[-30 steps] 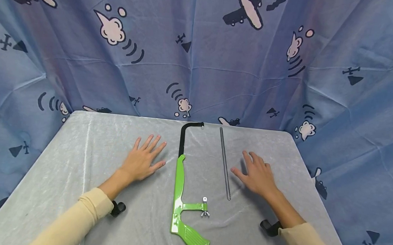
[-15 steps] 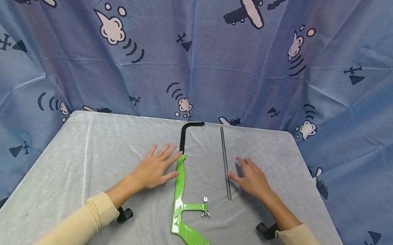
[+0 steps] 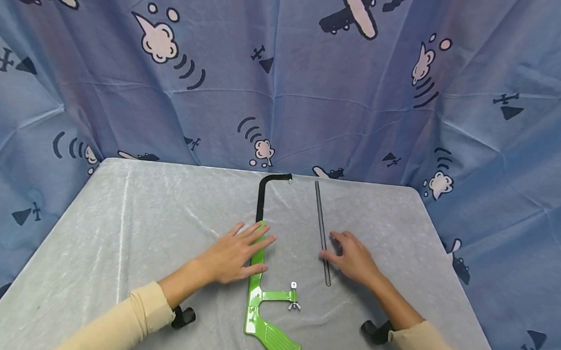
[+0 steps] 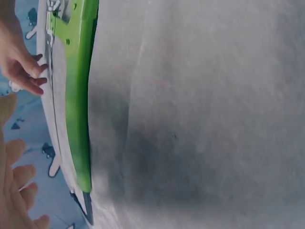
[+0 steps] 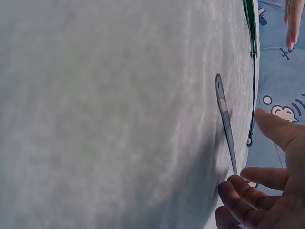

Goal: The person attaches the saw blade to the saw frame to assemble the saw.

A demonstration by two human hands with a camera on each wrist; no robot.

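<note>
A hacksaw frame (image 3: 254, 294) with a green handle and a black front arm lies on the table in the head view. No blade is fitted between its ends. To its right lies a loose grey hacksaw blade (image 3: 320, 213). My left hand (image 3: 230, 256) is spread over the upper green part of the frame; the left wrist view shows the hand (image 4: 16, 186) apart from it. Beside the blade is my right hand (image 3: 356, 259), thumb over its lower half, fingers loosely bent. In the right wrist view the fingers (image 5: 252, 191) overlap the blade (image 5: 224, 109); contact is unclear.
The grey cloth-covered table (image 3: 142, 216) ends at a blue curtain (image 3: 219, 62) printed with planes and clouds. A wing nut (image 3: 294, 305) sits on the frame's short lower arm. Black straps with camera mounts (image 3: 183, 317) are on both wrists.
My left hand has moved right and toward me, from beside the frame to over it. The right hand has moved left and closer to the blade. Frame and blade stay put.
</note>
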